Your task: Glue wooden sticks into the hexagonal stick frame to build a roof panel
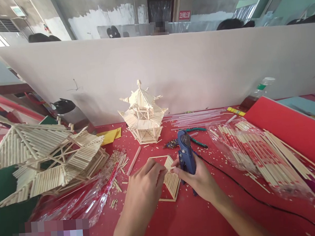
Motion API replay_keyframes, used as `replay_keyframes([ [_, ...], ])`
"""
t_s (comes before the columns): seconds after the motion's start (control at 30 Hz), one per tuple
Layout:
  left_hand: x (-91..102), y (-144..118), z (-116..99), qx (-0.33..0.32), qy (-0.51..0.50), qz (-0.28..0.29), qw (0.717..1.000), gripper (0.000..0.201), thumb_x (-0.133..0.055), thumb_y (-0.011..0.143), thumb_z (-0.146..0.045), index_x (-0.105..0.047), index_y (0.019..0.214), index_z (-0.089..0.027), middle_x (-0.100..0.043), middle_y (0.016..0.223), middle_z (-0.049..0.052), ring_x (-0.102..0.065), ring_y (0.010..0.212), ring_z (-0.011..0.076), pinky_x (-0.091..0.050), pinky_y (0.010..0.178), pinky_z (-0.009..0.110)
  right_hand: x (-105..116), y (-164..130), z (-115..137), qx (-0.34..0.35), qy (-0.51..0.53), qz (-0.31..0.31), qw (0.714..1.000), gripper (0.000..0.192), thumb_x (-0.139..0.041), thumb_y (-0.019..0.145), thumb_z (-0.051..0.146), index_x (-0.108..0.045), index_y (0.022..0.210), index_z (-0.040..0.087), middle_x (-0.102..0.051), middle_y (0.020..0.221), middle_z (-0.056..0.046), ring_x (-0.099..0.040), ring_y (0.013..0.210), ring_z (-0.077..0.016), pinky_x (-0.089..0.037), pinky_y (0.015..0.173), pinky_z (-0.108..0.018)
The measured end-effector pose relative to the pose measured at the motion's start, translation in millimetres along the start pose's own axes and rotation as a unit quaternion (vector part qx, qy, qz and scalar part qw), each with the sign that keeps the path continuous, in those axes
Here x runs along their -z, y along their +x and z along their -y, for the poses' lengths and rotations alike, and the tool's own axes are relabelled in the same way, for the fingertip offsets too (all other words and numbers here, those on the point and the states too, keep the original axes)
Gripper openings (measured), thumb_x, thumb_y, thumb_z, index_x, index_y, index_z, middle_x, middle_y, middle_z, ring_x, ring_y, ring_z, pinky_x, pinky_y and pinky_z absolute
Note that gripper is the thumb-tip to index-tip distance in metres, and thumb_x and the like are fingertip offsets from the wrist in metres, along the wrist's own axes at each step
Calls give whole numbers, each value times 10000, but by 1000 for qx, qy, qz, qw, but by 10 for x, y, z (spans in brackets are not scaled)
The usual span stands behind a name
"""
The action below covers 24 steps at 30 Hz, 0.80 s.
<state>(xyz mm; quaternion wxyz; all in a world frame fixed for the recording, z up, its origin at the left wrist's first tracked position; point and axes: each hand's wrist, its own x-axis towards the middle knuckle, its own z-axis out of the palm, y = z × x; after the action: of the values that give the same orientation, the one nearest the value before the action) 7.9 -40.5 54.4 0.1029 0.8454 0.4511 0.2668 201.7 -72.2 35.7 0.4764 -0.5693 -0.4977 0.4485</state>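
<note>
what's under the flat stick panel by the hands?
The stick panel lies flat on the red table, wood chips scattered round it. The left hand covers its left part and the right hand, holding the glue gun, its right edge.

A red table [195,219] carries everything, strewn with wood chips. The small pagoda [143,115] stands at its middle back. Left of the pagoda sits a big stick roof [45,157]; in front of it lies a flat stick panel [171,177]. Right of the pagoda lie pliers [197,137], glue sticks [197,116] and bagged chopsticks [258,154].
</note>
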Motion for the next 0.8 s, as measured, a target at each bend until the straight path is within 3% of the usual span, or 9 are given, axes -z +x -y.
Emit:
replay_keyframes([
  [0.2,-82,-15,61,5,-27,3,1000,177,-553,1016,-217,-698,915,-234,-684,865,-6,-677,690,149,-438,588,233,-18,20,-33,16,19,-39,999,312,-777,855,414,-613,1031,215,-715,891,-20,-689,802,-190,-554,765,-303],
  [0.43,-113,-55,72,66,-200,-2,978,216,-550,1015,-226,-708,1157,-262,-735,1017,12,-705,827,131,-538,741,225,-68,14,-32,-1,37,-66,997,303,-779,835,426,-613,974,214,-696,839,-12,-634,672,-160,-529,624,-273],
  [0.5,-173,-72,45,85,-235,-2,968,182,-598,999,-256,-721,1132,-264,-752,979,1,-703,794,123,-545,740,217,-78,11,-41,3,37,-72,997,309,-785,828,423,-616,976,210,-696,824,-13,-634,668,-162,-532,629,-277],
  [0.6,-281,-91,11,88,-247,-52,964,115,-632,983,-242,-739,1024,-252,-756,887,-15,-705,773,120,-543,728,205,-100,3,-55,13,45,-84,995,339,-795,818,427,-612,1000,206,-708,828,-23,-652,688,-174,-544,648,-287],
  [0.8,-349,-95,12,39,-159,-138,977,149,-601,983,-170,-733,1009,-235,-761,922,6,-729,812,124,-541,749,194,-138,-20,-43,15,49,-92,994,354,-789,821,438,-595,1019,217,-713,847,-22,-677,710,-183,-569,669,-294],
])
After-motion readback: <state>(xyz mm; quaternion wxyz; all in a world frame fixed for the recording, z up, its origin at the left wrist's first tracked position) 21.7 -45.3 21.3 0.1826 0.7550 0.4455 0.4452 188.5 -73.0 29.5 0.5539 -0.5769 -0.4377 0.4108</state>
